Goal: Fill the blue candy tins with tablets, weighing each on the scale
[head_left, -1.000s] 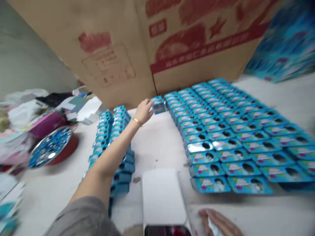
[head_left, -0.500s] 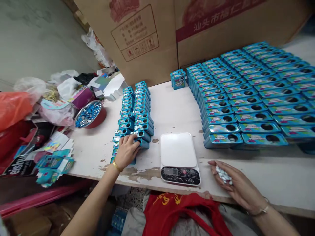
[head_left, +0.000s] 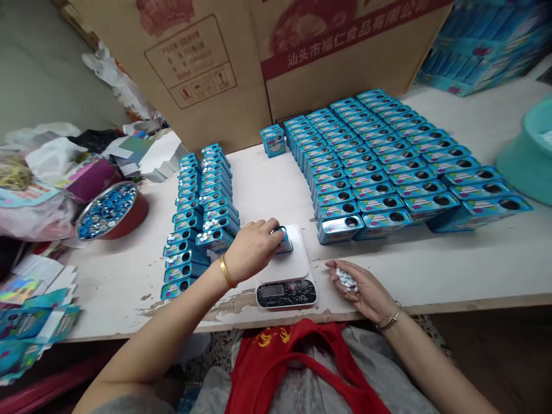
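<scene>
My left hand [head_left: 253, 250] is closed on a small blue tin [head_left: 284, 244], holding it over the white pan of a kitchen scale [head_left: 297, 265]. I cannot tell whether the tin touches the pan. The scale's display seems to read 0.0. To the right of the scale, my right hand [head_left: 369, 294] is cupped palm up around a heap of small white candies [head_left: 346, 280]. Left of the scale stand two rows of blue tins [head_left: 217, 191], some with white candies lying on their tops near the round openings.
A large block of blue tins [head_left: 371, 172] fills the table's right side. One tin [head_left: 273, 141] stands apart at the back. A metal bowl [head_left: 129, 221] holds blue and silver caps. Cardboard cartons [head_left: 224, 118] line the back; a turquoise tub [head_left: 524, 155] stands far right.
My left hand has moved right from the tin rows to above the scale, now with a tin in it. My right hand still cups the candies. The view has turned right.
</scene>
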Available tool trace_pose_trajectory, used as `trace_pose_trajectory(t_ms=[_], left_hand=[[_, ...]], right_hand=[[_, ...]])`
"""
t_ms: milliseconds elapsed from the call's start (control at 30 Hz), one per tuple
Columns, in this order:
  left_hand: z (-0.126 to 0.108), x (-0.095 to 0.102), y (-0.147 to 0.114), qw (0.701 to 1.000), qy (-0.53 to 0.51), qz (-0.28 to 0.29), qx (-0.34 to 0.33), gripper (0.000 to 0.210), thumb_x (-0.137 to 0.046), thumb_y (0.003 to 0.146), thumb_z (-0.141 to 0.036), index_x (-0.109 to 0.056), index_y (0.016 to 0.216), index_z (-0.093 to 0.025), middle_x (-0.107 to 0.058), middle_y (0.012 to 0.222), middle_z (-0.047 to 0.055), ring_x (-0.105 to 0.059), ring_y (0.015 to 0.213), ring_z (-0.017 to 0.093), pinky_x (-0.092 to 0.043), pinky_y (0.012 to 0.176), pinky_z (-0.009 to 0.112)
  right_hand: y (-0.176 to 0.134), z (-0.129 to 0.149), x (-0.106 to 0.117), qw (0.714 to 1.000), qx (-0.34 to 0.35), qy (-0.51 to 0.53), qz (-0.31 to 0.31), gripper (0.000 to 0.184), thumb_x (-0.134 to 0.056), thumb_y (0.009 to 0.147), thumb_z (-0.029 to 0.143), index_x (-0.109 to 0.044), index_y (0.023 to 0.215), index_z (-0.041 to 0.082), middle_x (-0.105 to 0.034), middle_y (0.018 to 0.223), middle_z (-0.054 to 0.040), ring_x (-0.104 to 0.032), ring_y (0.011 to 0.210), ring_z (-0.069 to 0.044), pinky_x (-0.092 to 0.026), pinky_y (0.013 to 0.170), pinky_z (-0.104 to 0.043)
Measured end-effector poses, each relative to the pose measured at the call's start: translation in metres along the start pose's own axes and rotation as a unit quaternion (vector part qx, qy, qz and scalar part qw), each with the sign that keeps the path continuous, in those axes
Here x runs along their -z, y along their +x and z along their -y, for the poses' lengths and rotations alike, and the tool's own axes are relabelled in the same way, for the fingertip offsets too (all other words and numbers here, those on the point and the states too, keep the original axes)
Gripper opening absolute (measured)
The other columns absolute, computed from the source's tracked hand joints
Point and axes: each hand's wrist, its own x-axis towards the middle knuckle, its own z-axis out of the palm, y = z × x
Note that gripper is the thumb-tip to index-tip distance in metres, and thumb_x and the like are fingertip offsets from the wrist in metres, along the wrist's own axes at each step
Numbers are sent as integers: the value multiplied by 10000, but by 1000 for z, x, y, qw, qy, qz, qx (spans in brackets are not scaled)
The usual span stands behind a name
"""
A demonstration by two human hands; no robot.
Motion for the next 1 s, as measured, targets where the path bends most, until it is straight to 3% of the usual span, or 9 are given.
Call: trace_pose_trajectory(t_ms=[133, 233, 367, 467, 667, 867, 1000], left_hand=[[-2, -6, 4, 999, -33, -4, -16, 196, -449, 905, -319, -563, 922, -160, -578, 995, 89, -549, 805, 184, -439, 680, 308], [4, 3, -3, 993, -107, -57, -10, 291, -511, 871, -410, -532, 1019, -160, -574, 1051, 94, -552, 912, 202, -453, 776, 332], [24, 13, -22, 965, -187, -162, 87, 252, -526, 874, -362, -523, 1021, -157, -597, 964, 65, -562, 896, 166, -461, 798, 303], [40, 11, -39, 946, -206, -196, 153, 165, -541, 868, -296, -549, 974, -169, -609, 887, 28, -569, 805, 130, -466, 754, 270], [47, -9, -58, 936, -221, -204, 184, 132, -552, 860, -250, -581, 966, -179, -622, 854, 15, -570, 764, 116, -466, 730, 258], [42, -18, -59, 940, -248, -177, 155, 178, -535, 870, -261, -588, 1022, -185, -607, 843, 24, -565, 780, 127, -469, 719, 267], [37, -20, -56, 944, -270, -163, 101, 196, -519, 880, -250, -575, 1057, -184, -604, 927, 52, -569, 827, 133, -478, 733, 271]], right_hand=[[2, 1, 2, 1000, -2, 1, 5, 289, -688, 721, 380, -664, 857, 126, -548, 649, -11, -353, 416, -27, -173, 322, -143], [2, 2, 5, 1000, -8, 2, 6, 278, -678, 735, 372, -663, 871, 130, -547, 652, -8, -378, 429, -30, -167, 323, -139], [2, 3, 6, 1000, -22, 1, 2, 262, -671, 743, 361, -661, 875, 136, -547, 650, -4, -375, 427, -29, -173, 321, -142], [2, 4, 6, 1000, -30, -7, -6, 262, -676, 736, 364, -659, 868, 138, -551, 652, -7, -373, 428, -33, -176, 320, -152], [3, 6, 5, 999, -39, -23, -20, 275, -678, 728, 370, -659, 876, 140, -553, 660, -16, -378, 439, -52, -160, 316, -172], [4, 6, 3, 998, -43, -39, -29, 279, -677, 724, 379, -661, 873, 144, -547, 660, -16, -375, 441, -57, -165, 312, -179], [4, 5, 3, 998, -42, -45, -32, 288, -681, 719, 384, -662, 872, 141, -546, 656, -15, -371, 439, -56, -172, 312, -181]])
